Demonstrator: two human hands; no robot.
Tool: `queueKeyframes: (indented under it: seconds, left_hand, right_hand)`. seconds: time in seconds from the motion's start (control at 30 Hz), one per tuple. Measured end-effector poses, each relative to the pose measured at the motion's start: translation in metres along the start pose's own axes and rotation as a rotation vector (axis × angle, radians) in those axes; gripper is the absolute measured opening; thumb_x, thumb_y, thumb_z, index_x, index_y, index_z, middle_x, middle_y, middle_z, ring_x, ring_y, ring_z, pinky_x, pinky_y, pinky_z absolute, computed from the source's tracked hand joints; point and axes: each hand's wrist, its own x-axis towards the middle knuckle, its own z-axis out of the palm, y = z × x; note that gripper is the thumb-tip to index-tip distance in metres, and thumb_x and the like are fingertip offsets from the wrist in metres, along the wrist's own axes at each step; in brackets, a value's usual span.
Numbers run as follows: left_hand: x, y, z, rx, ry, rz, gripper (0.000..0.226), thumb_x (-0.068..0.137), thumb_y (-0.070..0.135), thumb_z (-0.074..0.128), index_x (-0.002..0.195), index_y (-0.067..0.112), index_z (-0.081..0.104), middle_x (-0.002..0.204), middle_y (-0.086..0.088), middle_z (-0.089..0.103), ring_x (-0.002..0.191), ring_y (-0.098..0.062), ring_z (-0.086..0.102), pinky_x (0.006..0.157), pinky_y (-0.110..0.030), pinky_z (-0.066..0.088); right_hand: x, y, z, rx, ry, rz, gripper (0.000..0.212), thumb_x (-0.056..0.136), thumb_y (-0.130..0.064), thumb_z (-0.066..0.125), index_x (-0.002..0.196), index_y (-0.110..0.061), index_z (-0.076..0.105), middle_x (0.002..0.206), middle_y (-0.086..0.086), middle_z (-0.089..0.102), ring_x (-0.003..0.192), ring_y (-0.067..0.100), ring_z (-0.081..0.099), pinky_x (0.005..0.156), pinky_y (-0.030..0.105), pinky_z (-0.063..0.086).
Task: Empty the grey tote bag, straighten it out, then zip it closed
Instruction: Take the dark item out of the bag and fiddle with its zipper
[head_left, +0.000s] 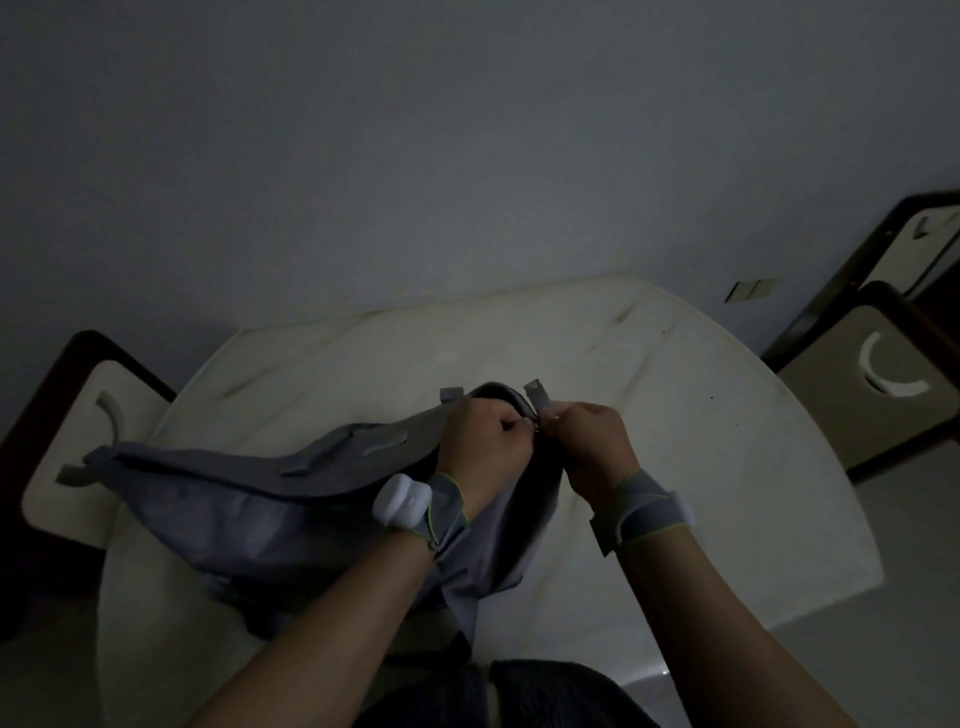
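At the far left a chair (67, 415) is standing tucked against the white table (727, 441), and the left end of the grey tote bag (234, 499) is hanging a little over that edge. I am keeping the bag laid lengthwise across the near half of the table, its body sagging flat, so I judge it is already emptied. A strap (343, 447) is lying slack on its upper face.

Moving right, my left hand (485, 441) is curled tight around the fabric at the bag's right end, pinching the mouth so the cloth stays taut. A white wrist device (400, 501) is sitting on a band just behind it.

Right beside it, almost knuckle to knuckle, my right hand (592, 441) is closed narrow, pinching something small at the seam; I am taking it for the zip pull, though the dim light is hiding it. A grey tab (537, 397) is sticking up just beyond my fingers.

I am probably starting the zip here. Another chair (857, 384) is standing at far right.
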Motion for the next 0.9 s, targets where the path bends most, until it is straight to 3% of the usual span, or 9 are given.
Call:
queueKeyframes:
  seconds: [0.1,0.17,0.23,0.3,0.4,0.5,0.6,0.73,0.9]
  left_hand:
    - [-0.007,0.003,-0.005,0.011,0.019,0.024,0.03,0.081,0.017,0.061,0.054,0.005,0.056,0.048,-0.008,0.055,0.046,-0.018,0.05,0.046,-0.031,0.037]
    - [-0.005,0.005,-0.011,-0.227,-0.041,-0.172,0.026,0.082,0.013,0.06,0.058,0.003,0.062,0.048,-0.006,0.056,0.043,-0.012,0.049,0.047,-0.027,0.038]
    - [-0.004,0.011,-0.019,-0.483,-0.133,-0.374,0.026,0.083,0.009,0.058,0.06,0.0,0.062,0.045,-0.004,0.054,0.039,-0.011,0.045,0.045,-0.025,0.036]
    - [-0.005,0.014,-0.024,-0.5,-0.193,-0.365,0.026,0.084,0.009,0.058,0.059,0.003,0.061,0.042,-0.001,0.052,0.037,-0.01,0.044,0.045,-0.024,0.034]
    - [0.0,0.027,-0.028,-0.224,-0.202,-0.13,0.026,0.085,0.014,0.057,0.06,0.01,0.063,0.053,-0.002,0.061,0.051,-0.011,0.056,0.054,-0.026,0.043]
    - [0.005,0.042,-0.031,0.077,-0.231,0.116,0.021,0.087,0.035,0.055,0.078,0.019,0.065,0.077,0.0,0.07,0.076,-0.019,0.064,0.073,-0.034,0.053]
    - [0.001,0.022,-0.032,0.391,-0.224,0.168,0.038,0.078,0.057,0.054,0.096,0.024,0.053,0.101,0.0,0.058,0.096,-0.023,0.056,0.084,-0.041,0.048]
    - [-0.017,-0.043,-0.041,0.827,-0.152,0.089,0.067,0.07,0.066,0.056,0.119,0.022,0.043,0.12,-0.003,0.047,0.108,-0.029,0.046,0.085,-0.044,0.039]
    - [-0.015,-0.058,-0.081,0.676,-0.247,0.106,0.035,0.086,0.053,0.052,0.082,0.019,0.062,0.093,-0.008,0.069,0.09,-0.03,0.064,0.071,-0.033,0.046]
  right_hand:
    - [-0.005,0.005,0.0,0.017,0.048,-0.067,0.01,0.083,0.002,0.06,0.079,0.008,0.067,0.076,0.017,0.064,0.071,0.021,0.057,0.065,0.034,0.048]
    - [-0.011,0.009,-0.008,-0.012,0.017,-0.106,0.012,0.086,-0.003,0.064,0.091,0.004,0.071,0.084,0.016,0.07,0.076,0.021,0.062,0.069,0.033,0.051]
    - [-0.016,0.013,-0.02,-0.007,-0.11,-0.139,0.018,0.09,-0.006,0.063,0.105,-0.002,0.071,0.099,0.016,0.073,0.091,0.024,0.067,0.08,0.037,0.053]
    - [-0.02,0.013,-0.032,0.007,-0.297,-0.213,0.031,0.091,-0.005,0.063,0.122,-0.011,0.065,0.116,0.011,0.07,0.109,0.024,0.066,0.092,0.037,0.054]
    - [-0.021,0.0,-0.037,-0.301,-0.405,-0.468,0.035,0.085,-0.002,0.069,0.118,-0.012,0.067,0.112,0.004,0.072,0.105,0.012,0.066,0.087,0.025,0.052]
    - [-0.007,-0.015,-0.031,-0.83,-0.097,-0.655,0.02,0.077,-0.009,0.067,0.095,-0.017,0.071,0.089,0.003,0.074,0.084,0.019,0.067,0.069,0.025,0.045]
    - [0.007,-0.018,-0.034,-0.911,0.062,-0.611,0.014,0.076,-0.017,0.07,0.09,-0.017,0.066,0.086,0.004,0.071,0.082,0.027,0.064,0.063,0.024,0.035]
    - [0.008,-0.011,-0.038,-0.868,-0.059,-0.588,0.019,0.072,-0.02,0.077,0.082,-0.022,0.06,0.076,-0.003,0.062,0.074,0.02,0.058,0.062,0.025,0.036]
    - [0.017,-0.007,-0.041,-0.939,-0.052,-0.6,0.021,0.073,-0.033,0.079,0.083,-0.023,0.064,0.085,0.003,0.067,0.08,0.023,0.061,0.066,0.027,0.039]
